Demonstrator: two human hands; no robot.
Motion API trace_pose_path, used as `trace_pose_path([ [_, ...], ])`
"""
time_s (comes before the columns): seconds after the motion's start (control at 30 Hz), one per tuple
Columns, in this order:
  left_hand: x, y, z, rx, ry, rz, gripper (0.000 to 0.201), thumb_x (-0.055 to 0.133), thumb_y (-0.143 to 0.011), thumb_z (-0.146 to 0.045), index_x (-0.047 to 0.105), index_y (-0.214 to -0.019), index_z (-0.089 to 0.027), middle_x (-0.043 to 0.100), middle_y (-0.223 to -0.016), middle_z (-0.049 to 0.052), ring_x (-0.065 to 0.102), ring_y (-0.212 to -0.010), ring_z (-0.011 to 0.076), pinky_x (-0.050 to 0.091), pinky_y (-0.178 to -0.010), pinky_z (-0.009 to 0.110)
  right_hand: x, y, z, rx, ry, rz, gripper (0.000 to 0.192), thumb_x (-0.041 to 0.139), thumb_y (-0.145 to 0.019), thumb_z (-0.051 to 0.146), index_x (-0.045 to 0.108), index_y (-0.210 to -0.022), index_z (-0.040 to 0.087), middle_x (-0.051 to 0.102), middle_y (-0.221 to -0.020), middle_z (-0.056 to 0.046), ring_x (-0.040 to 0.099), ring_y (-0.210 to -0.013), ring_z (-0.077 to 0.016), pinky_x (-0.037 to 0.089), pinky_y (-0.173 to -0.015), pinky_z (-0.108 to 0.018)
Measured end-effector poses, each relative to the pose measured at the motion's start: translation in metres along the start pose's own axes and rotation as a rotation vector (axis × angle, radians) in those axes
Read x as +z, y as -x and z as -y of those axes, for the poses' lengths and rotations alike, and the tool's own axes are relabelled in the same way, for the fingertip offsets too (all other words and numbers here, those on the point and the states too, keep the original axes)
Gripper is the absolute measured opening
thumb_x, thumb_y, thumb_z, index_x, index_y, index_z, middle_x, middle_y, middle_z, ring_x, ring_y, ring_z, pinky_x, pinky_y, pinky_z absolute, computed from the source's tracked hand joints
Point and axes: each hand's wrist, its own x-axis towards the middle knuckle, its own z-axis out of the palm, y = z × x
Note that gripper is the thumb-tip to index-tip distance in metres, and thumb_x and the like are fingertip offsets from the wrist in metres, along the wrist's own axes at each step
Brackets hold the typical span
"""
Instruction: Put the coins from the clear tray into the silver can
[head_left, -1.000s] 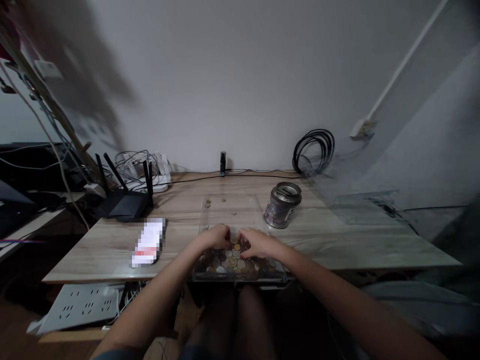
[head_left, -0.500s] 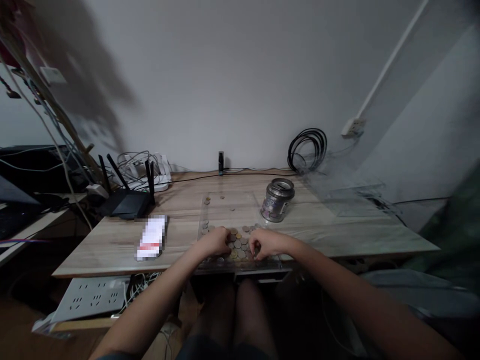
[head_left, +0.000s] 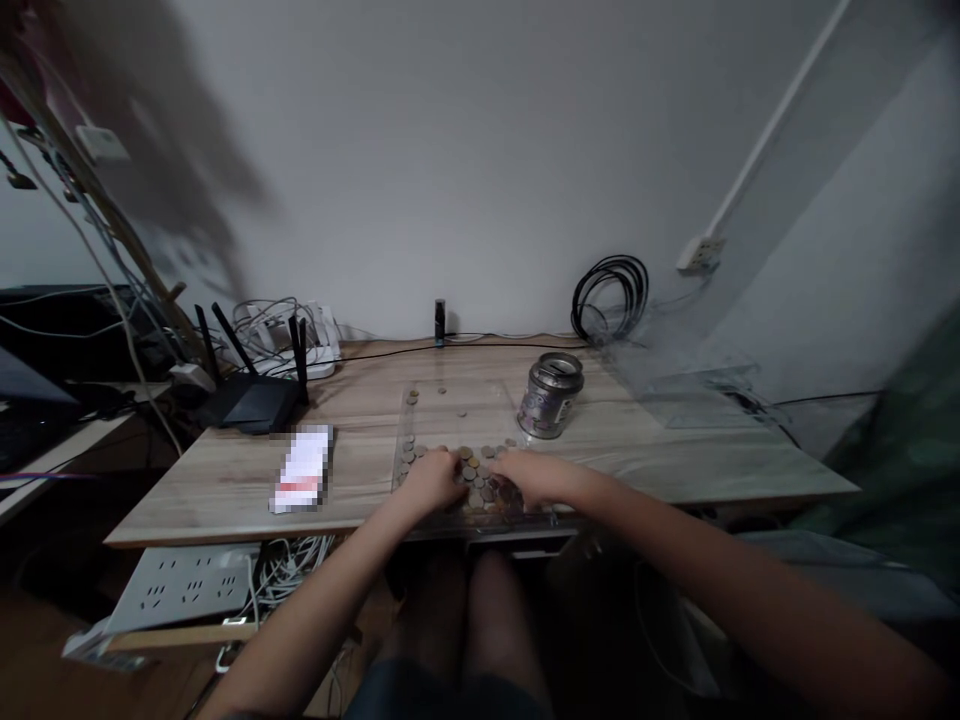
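Head view: two bare hands over a shallow clear tray (head_left: 442, 425) of coins (head_left: 471, 474). The left hand (head_left: 436, 478) curls its fingers down at the coins; the right hand (head_left: 527, 476) bends likewise just across from it. Whether either grasps a coin cannot be told, since the fingertips are hidden. Most visible coins lie between and around the hands, overlapping in places; a few lie apart, beyond the left hand. A lidded tin (head_left: 550, 398) stands upright on the table (head_left: 637, 460), just beyond the right hand; a phone (head_left: 304, 468) lies well to the left of the left hand.

Likely faults: a quick sweep toward the body could carry coins over the tray's near wall, which sits about at the table edge, and onto the knees or floor. Overlapping coins could drag one another along. Lifting the right hand outward could knock the tin; pressing on the near wall could tilt the tray.
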Motion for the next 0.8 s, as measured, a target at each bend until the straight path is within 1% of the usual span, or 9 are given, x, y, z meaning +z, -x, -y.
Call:
trace_pose_path([
  [0.1, 0.001, -0.001, 0.000, -0.021, 0.019, 0.001, 0.026, 0.056, -0.067, -0.032, 0.060, -0.088, -0.018, 0.059, -0.088, 0.008, 0.057, -0.078, 0.0191, 0.041, -0.067, 0.027, -0.002, 0.003, 0.003, 0.015, 0.058, 0.068, 0.034, 0.061, -0.050, 0.010, 0.061, -0.083, 0.017, 0.060, -0.079, -0.004, 0.054, -0.070, -0.0183, 0.033, -0.056, -0.023],
  [0.17, 0.002, -0.002, 0.000, -0.034, 0.027, -0.001, 0.025, 0.056, -0.067, -0.032, 0.060, -0.088, -0.018, 0.059, -0.088, 0.008, 0.057, -0.079, 0.0188, 0.041, -0.068, 0.026, -0.004, 0.007, 0.004, 0.007, 0.049, 0.071, 0.034, 0.058, -0.051, 0.009, 0.062, -0.083, 0.018, 0.062, -0.078, -0.003, 0.053, -0.068, -0.0167, 0.032, -0.055, -0.023],
  [0.23, 0.002, -0.002, 0.000, -0.036, 0.034, -0.009, 0.025, 0.056, -0.068, -0.032, 0.060, -0.088, -0.019, 0.059, -0.088, 0.007, 0.057, -0.079, 0.0186, 0.041, -0.068, 0.026, -0.004, 0.009, 0.004, -0.008, 0.043, 0.046, 0.037, 0.057, -0.051, 0.008, 0.062, -0.086, 0.019, 0.063, -0.080, -0.003, 0.053, -0.068, -0.0165, 0.031, -0.054, -0.022],
  [0.3, 0.003, -0.002, 0.000, -0.037, 0.040, -0.015, 0.026, 0.056, -0.068, -0.033, 0.060, -0.089, -0.019, 0.059, -0.089, 0.007, 0.057, -0.079, 0.0184, 0.041, -0.068, 0.026, -0.005, 0.010, 0.003, -0.030, 0.047, 0.046, 0.036, 0.055, -0.052, 0.009, 0.063, -0.086, 0.019, 0.063, -0.079, -0.003, 0.053, -0.068, -0.0164, 0.031, -0.054, -0.023],
  [0.43, 0.003, -0.002, 0.000, -0.052, 0.054, -0.018, 0.025, 0.057, -0.068, -0.033, 0.061, -0.088, -0.019, 0.059, -0.089, 0.007, 0.057, -0.080, 0.0180, 0.041, -0.069, 0.026, -0.005, 0.009, 0.002, -0.064, 0.035, 0.106, 0.030, 0.052, -0.052, 0.006, 0.063, -0.077, 0.018, 0.060, -0.069, -0.001, 0.049, -0.060, -0.0130, 0.028, -0.050, -0.021],
  [0.57, 0.003, -0.002, 0.000, -0.062, 0.097, -0.026, 0.022, 0.057, -0.069, -0.033, 0.062, -0.085, -0.018, 0.060, -0.087, 0.007, 0.057, -0.078, 0.0177, 0.041, -0.069, 0.026, -0.007, 0.010, 0.004, -0.006, 0.042, 0.134, 0.022, 0.051, -0.051, 0.004, 0.061, -0.067, 0.016, 0.057, -0.062, 0.000, 0.046, -0.055, -0.0117, 0.027, -0.048, -0.021],
  [0.67, 0.004, 0.000, -0.004, -0.034, 0.228, -0.093, 0.018, 0.055, -0.072, -0.031, 0.062, -0.080, -0.017, 0.061, -0.082, 0.006, 0.056, -0.075, 0.0165, 0.041, -0.068, 0.026, -0.009, 0.009, 0.004, -0.014, -0.022, 0.157, 0.029, 0.051, -0.051, 0.004, 0.062, -0.075, 0.016, 0.059, -0.064, 0.001, 0.047, -0.054, -0.0112, 0.029, -0.049, -0.021],
  [0.73, 0.004, 0.000, -0.010, 0.019, 0.396, -0.161, 0.015, 0.052, -0.073, -0.026, 0.061, -0.077, -0.015, 0.061, -0.076, 0.005, 0.054, -0.072, 0.0148, 0.041, -0.066, 0.025, -0.009, 0.008, 0.001, -0.055, -0.089, 0.180, 0.032, 0.052, -0.052, 0.006, 0.062, -0.081, 0.016, 0.060, -0.067, 0.001, 0.048, -0.055, -0.0108, 0.031, -0.051, -0.021],
  [0.8, 0.005, 0.001, -0.018, 0.057, 0.613, -0.209, 0.013, 0.049, -0.073, -0.022, 0.060, -0.074, -0.015, 0.060, -0.072, 0.003, 0.053, -0.070, 0.0129, 0.040, -0.065, 0.023, -0.008, 0.004, -0.003, -0.082, -0.153, 0.219, 0.030, 0.053, -0.054, 0.009, 0.061, -0.082, 0.015, 0.059, -0.068, 0.001, 0.048, -0.056, -0.0104, 0.033, -0.052, -0.021],
])
